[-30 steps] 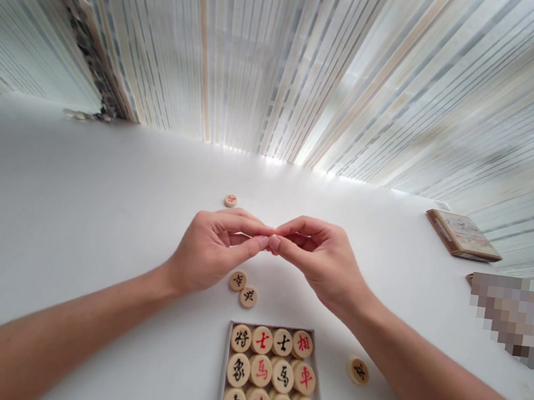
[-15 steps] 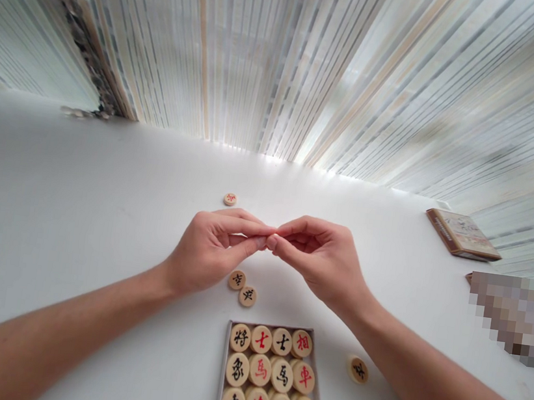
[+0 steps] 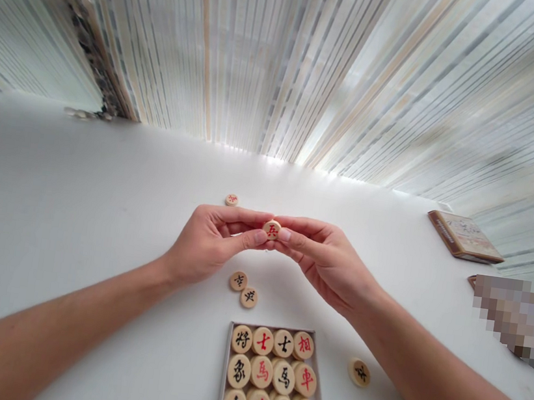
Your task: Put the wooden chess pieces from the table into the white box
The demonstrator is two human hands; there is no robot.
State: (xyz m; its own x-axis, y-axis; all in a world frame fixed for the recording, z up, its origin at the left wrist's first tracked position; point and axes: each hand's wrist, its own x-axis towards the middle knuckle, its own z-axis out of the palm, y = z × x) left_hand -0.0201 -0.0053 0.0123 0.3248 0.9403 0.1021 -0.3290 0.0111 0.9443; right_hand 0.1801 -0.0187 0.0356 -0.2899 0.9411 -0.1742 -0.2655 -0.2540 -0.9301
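A round wooden Chinese chess piece point(image 3: 271, 229) with a red character faces me between my two hands, above the white table. The fingers and thumb of my left hand point(image 3: 219, 243) pinch its left side. On its right side, the thumb and fingers of my right hand point(image 3: 321, 253) grip it too. Just below my hands lie two black-lettered chess pieces point(image 3: 238, 281) that touch each other. Nearer to me stands a shallow box point(image 3: 226, 368) with rows of chess pieces, lettered in red and black, running out of view at the bottom.
One red-lettered piece point(image 3: 231, 200) lies behind my left hand. Right of the box is a black-lettered piece point(image 3: 361, 373). A flat brown-edged box point(image 3: 466, 237) lies at the far right, with a blurred-out object nearer. A striped curtain point(image 3: 246, 59) borders the table's back.
The chess piece between my fingertips has come into sight, its red face turned toward me. Both thumbs have moved apart to its sides.
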